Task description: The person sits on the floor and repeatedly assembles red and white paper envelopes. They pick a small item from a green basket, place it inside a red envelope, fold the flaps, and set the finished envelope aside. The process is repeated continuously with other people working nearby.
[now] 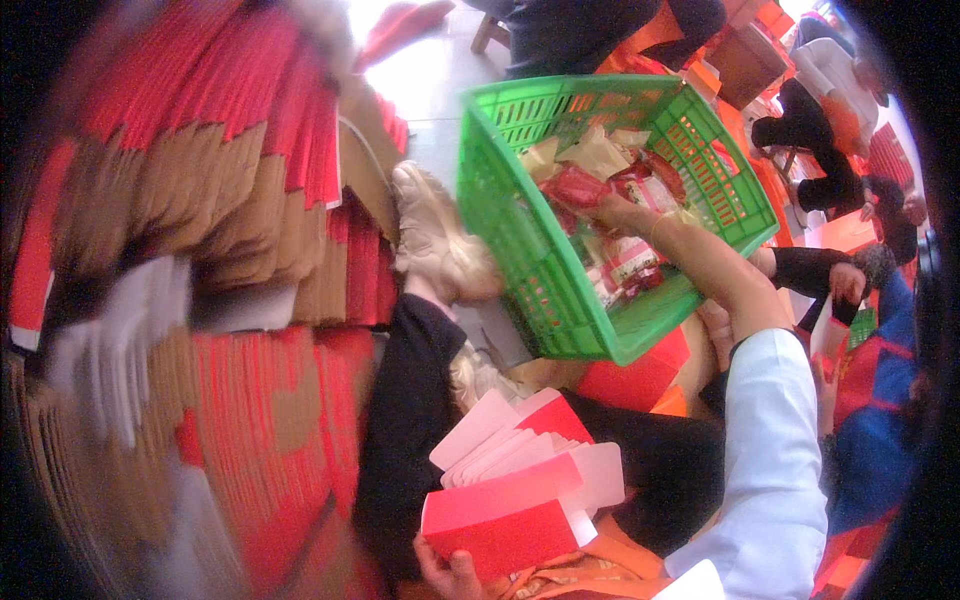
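Observation:
My left hand (447, 572) is at the bottom, fingers closed on the lower edge of a small stack of flat red cartons (505, 520) with pale pink flaps fanned out. My right arm, in a light blue sleeve, reaches into a green plastic basket (560, 250). Inside it my right hand (625, 214) closes on a red packet (574, 187). Several red and white packets (630, 262) lie loosely around it in the basket. The fingertips of my right hand are partly hidden by the packet.
At left rise large stacks of red and brown flat cardboard (280, 410), blurred. A beige shoe (430, 225) stands between them and the basket. An orange apron (600, 560) covers my lap. People sit at right, one in blue (875, 430), among orange and red boxes.

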The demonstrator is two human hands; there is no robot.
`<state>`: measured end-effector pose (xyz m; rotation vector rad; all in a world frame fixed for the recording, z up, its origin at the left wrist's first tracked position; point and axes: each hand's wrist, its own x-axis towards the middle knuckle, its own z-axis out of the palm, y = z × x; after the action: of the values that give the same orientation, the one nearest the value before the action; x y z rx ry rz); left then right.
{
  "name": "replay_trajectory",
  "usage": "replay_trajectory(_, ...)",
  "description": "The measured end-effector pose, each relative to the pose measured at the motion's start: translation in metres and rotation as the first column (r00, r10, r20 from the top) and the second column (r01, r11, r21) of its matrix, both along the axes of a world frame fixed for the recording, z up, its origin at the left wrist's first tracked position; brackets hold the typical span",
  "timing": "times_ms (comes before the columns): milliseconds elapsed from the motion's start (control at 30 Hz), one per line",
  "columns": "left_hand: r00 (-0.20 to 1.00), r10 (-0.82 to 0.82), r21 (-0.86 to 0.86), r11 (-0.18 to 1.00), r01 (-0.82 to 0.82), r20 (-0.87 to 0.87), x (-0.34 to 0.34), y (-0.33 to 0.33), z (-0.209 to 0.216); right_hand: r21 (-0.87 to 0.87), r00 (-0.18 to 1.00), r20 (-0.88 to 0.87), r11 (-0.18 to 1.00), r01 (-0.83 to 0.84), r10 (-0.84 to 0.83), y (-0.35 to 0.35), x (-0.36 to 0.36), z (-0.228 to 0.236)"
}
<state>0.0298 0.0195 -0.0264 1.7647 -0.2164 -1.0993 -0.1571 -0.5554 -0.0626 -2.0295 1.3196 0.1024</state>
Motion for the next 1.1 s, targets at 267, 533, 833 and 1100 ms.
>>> replay_trajectory(267,0.920,0.261,-0.290,0.892,-0.346,-0.294,-0.002,-0.073,0.054,-0.828,0.978,0.155,0.558,0.053,0.137,0.036,-0.035,0.125)
replay_trajectory(533,0.973,0.217,-0.167,0.960,-0.226,-0.074,-0.005,-0.070,0.064,-0.169,0.592,0.801,0.914,0.370,-0.092,0.290,-0.041,0.215)
replay_trajectory(833,0.967,0.190,-0.329,0.914,-0.238,-0.172,-0.015,-0.035,0.063,-0.500,0.757,0.639,0.821,0.275,0.136,0.377,-0.033,0.196)
replay_trajectory(1100,0.968,0.142,-0.337,0.918,-0.208,-0.208,-0.034,-0.031,0.073,-0.381,0.709,0.705,0.821,0.425,-0.040,0.399,-0.042,0.167)
